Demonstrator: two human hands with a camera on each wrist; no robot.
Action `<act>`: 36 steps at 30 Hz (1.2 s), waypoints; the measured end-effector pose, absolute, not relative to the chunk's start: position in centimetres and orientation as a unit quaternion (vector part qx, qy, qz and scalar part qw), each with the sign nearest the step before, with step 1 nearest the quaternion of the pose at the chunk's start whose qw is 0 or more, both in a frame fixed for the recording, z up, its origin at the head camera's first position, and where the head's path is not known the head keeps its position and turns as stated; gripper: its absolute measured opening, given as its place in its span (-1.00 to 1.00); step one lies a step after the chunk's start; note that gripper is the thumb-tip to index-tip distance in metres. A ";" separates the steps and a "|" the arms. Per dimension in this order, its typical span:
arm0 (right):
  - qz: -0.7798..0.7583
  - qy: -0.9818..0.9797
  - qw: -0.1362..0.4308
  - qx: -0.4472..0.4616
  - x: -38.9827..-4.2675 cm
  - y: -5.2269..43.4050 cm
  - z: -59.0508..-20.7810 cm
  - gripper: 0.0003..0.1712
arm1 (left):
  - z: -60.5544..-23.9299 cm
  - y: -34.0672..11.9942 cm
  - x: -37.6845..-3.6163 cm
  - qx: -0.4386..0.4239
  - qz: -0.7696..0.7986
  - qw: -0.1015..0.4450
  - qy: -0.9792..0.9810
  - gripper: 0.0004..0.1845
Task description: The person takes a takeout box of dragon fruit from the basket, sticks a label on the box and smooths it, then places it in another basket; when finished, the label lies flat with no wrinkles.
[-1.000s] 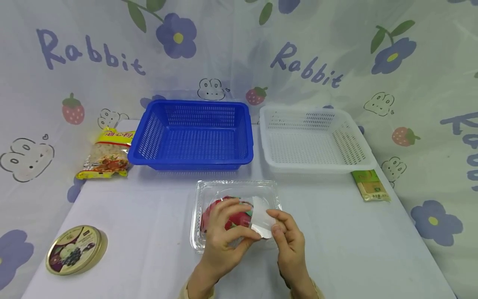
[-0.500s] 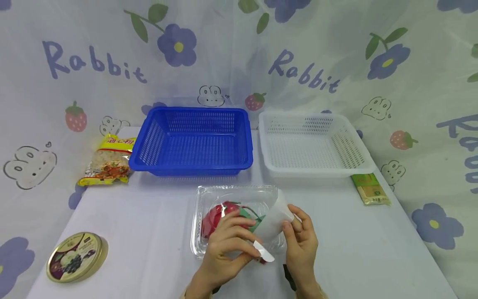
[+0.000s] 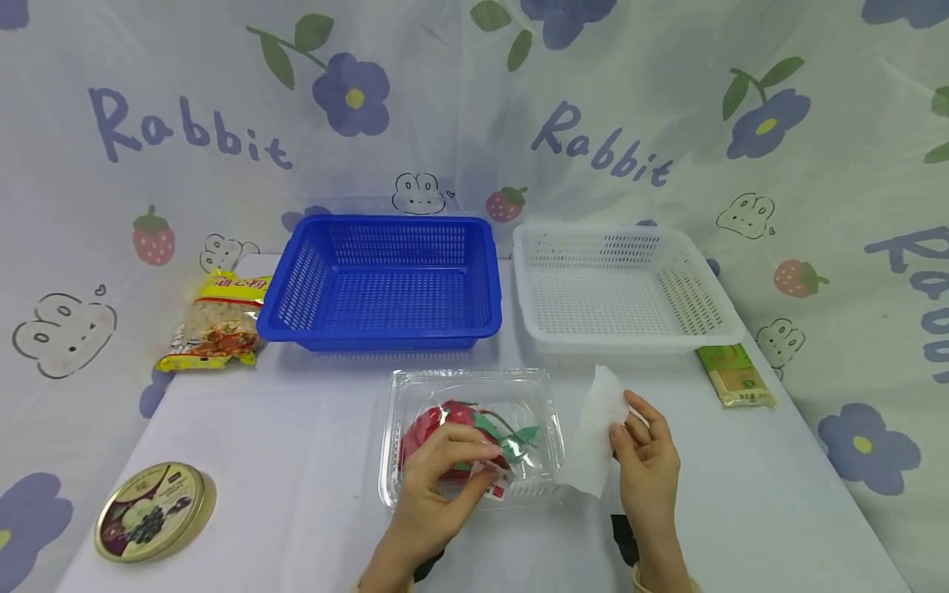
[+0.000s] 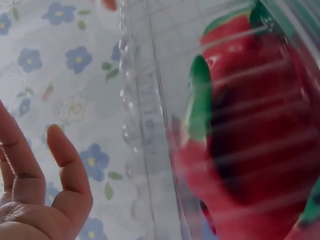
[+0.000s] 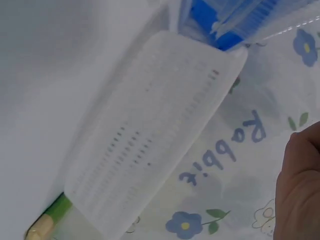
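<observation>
Between thumb and index finger, my left hand (image 3: 433,490) pinches a small see-through sticker (image 3: 493,485) with red print. It hangs over the near side of a clear plastic clamshell box (image 3: 554,412). Red and green contents (image 3: 426,428) show through the lid; their kind is unclear. Right of the box, my right hand (image 3: 649,469) pinches a white strip of backing paper (image 3: 593,436), held upright and apart from the sticker. In the left wrist view the box wall (image 4: 142,115) lies close to my left fingers (image 4: 70,175). The right wrist view shows only part of my right hand (image 5: 302,185).
A blue basket (image 3: 381,333) and a white basket (image 3: 630,342) stand side by side at the back. A yellow food bag (image 3: 218,321) lies at left, a green-and-tan packet (image 3: 737,377) at right. Near the left front is a round tin (image 3: 148,512).
The white paper has come away from the sticker. My right hand has moved right with the paper, while the left keeps the sticker over the box's near side.
</observation>
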State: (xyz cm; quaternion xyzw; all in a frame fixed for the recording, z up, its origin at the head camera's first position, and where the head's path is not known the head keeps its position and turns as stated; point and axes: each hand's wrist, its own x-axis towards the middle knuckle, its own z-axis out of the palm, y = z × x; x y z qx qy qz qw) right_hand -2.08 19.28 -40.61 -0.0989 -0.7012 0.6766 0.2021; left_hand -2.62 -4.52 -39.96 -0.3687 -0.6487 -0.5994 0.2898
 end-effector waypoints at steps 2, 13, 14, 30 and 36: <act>0.648 -0.729 0.168 -0.142 -2.3 20.3 -40.8 -0.51 | -40.0 -4.7 -2.6 -0.356 -0.597 0.283 -0.661 -0.58; 0.482 -0.852 0.048 -0.197 -2.8 23.5 -43.0 -0.58 | -39.7 -5.5 -2.3 -0.294 -0.586 0.262 -0.708 -0.52; 0.469 -0.860 0.044 -0.195 -2.8 23.6 -43.3 -0.60 | -39.7 -5.6 -2.3 -0.290 -0.585 0.259 -0.712 -0.50; 0.322 -0.936 -0.011 -0.144 -3.9 24.4 -44.2 -0.60 | -39.9 -5.7 -2.1 -0.252 -0.549 0.222 -0.765 -0.42; 0.297 -0.950 0.014 -0.094 -5.1 23.3 -42.5 -0.58 | -40.2 -5.5 -1.9 -0.234 -0.539 0.224 -0.777 -0.39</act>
